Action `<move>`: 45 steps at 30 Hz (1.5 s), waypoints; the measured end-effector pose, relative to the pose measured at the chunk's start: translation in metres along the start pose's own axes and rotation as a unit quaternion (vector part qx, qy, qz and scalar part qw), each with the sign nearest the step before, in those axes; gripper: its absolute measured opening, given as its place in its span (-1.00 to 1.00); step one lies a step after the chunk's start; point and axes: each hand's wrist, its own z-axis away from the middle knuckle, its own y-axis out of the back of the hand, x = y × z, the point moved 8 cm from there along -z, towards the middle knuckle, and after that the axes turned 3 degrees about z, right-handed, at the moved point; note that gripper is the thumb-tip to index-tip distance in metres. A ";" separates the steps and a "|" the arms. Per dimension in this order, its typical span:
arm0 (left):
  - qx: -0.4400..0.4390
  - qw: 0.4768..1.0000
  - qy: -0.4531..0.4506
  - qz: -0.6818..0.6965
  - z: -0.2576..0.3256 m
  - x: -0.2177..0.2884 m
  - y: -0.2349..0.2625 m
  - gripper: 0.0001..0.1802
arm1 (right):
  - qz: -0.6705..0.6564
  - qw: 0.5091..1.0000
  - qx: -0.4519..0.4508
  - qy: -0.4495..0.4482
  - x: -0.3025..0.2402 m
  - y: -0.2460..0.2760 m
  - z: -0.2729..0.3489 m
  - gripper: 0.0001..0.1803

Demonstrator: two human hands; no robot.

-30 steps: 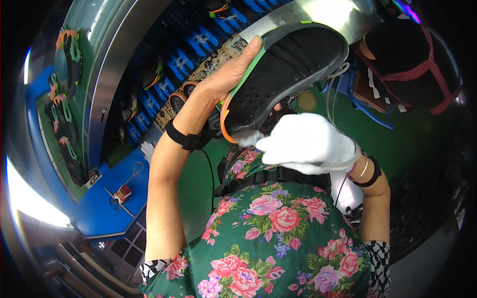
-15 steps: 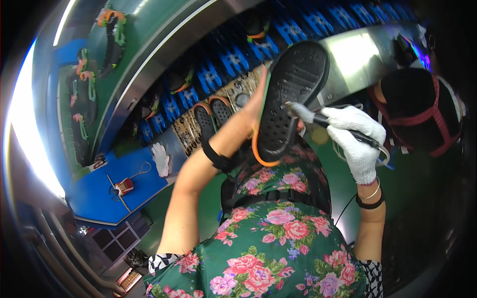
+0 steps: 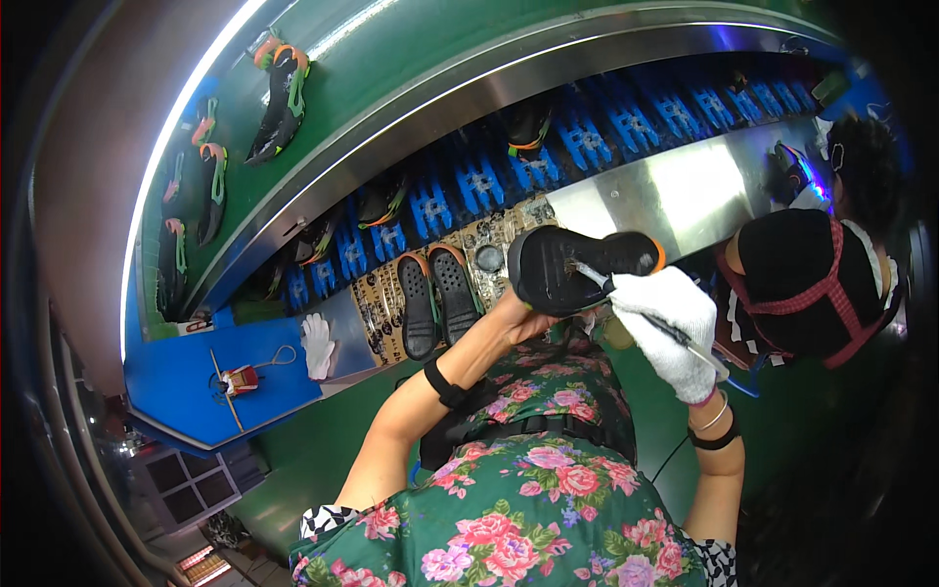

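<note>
My left hand (image 3: pixel 525 318), bare, grips a black shoe sole (image 3: pixel 558 256) with an orange rim at one end, holding it up in front of me; some of its fingers are hidden beneath. In a white knit glove, my right hand (image 3: pixel 670 323) is closed around a dark-handled brush (image 3: pixel 599 278) with a thin tube at its rear. The brush tip touches the sole's surface, where a wet-looking patch shows. Just left, two perforated black soles (image 3: pixel 419 305) with orange and green edges stand side by side near a small round dish (image 3: pixel 490 258).
A metal ledge (image 3: pixel 675 191) crosses ahead, with a line of blue racks (image 3: pixel 479 186) behind it. On the left, a blue table (image 3: pixel 171 377) bears a white glove (image 3: pixel 317 346) and a red object with a wire loop (image 3: pixel 240 380). A co-worker (image 3: pixel 797 284) sits close at right.
The sole has tipped from upright to nearly level, its orange end now pointing right. My left hand has come down beneath it. The brush tip has shifted along the sole; my view has turned.
</note>
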 end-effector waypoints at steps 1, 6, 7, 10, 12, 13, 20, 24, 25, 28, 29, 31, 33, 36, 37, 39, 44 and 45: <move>-0.003 1.000 0.002 -0.002 0.004 0.009 -0.016 -0.35 | -0.001 1.000 0.018 -0.015 0.001 0.001 0.003 -0.79; -0.167 0.924 0.058 0.338 0.026 0.021 -0.075 -0.06 | 0.007 0.995 0.101 -0.004 -0.003 0.010 0.009 -0.82; -0.165 0.910 0.069 0.373 0.033 0.022 -0.081 -0.13 | -0.001 0.993 0.118 0.005 -0.006 0.012 0.008 -0.83; -0.165 0.939 0.014 0.301 0.020 0.007 -0.036 -0.08 | 0.030 0.990 0.122 0.071 -0.029 0.017 -0.005 -0.83; -0.034 0.968 -0.003 0.249 0.012 0.003 -0.035 0.07 | 0.060 0.986 0.114 0.102 -0.038 0.020 -0.009 -0.80; -0.033 0.968 0.005 0.248 0.012 0.007 -0.057 0.07 | 0.063 0.987 0.117 0.095 -0.036 0.018 -0.010 -0.80; -0.129 0.938 0.035 0.321 0.016 0.001 -0.073 -0.07 | 0.097 0.984 0.095 0.115 -0.043 0.013 -0.017 -0.58; -0.113 0.968 0.030 0.223 0.019 -0.014 -0.054 -0.17 | 0.021 0.996 0.072 0.053 -0.033 -0.008 -0.011 -0.57; -0.044 0.989 0.004 0.143 0.015 -0.015 -0.042 -0.15 | -0.018 0.996 0.071 0.042 -0.026 -0.019 -0.006 -0.58; -0.121 0.966 0.012 0.229 0.016 -0.006 -0.060 -0.10 | -0.004 0.992 0.085 0.098 -0.038 -0.007 -0.006 -0.61; -0.194 0.937 0.011 0.289 0.018 0.001 -0.075 -0.10 | 0.016 0.990 0.107 0.096 -0.037 -0.003 -0.009 -0.61; -0.061 0.989 -0.033 0.129 0.013 0.008 -0.073 0.07 | 0.038 0.987 0.130 0.089 -0.038 0.000 -0.009 -0.62; 0.010 0.980 -0.001 0.199 0.007 -0.001 -0.045 -0.09 | -0.032 0.994 0.102 0.027 -0.031 -0.017 -0.010 -0.66; -0.115 0.970 -0.003 0.215 0.006 -0.003 -0.039 0.04 | 0.036 0.989 0.125 0.077 -0.028 -0.017 -0.004 -0.66; -0.195 0.934 -0.011 0.300 0.007 0.013 -0.067 0.08 | -0.045 0.988 0.092 0.112 -0.031 -0.007 -0.008 -0.65; -0.131 0.984 -0.088 0.085 0.002 0.033 -0.091 0.10 | 0.034 0.986 0.132 0.099 -0.030 0.003 -0.008 -0.64; -0.172 0.965 -0.056 0.188 -0.005 0.033 -0.095 0.15 | -0.052 0.991 0.073 0.096 -0.038 -0.019 -0.006 -0.67; -0.161 0.961 -0.041 0.222 -0.006 0.036 -0.096 0.15 | -0.095 0.987 0.067 0.107 -0.037 -0.015 -0.007 -0.66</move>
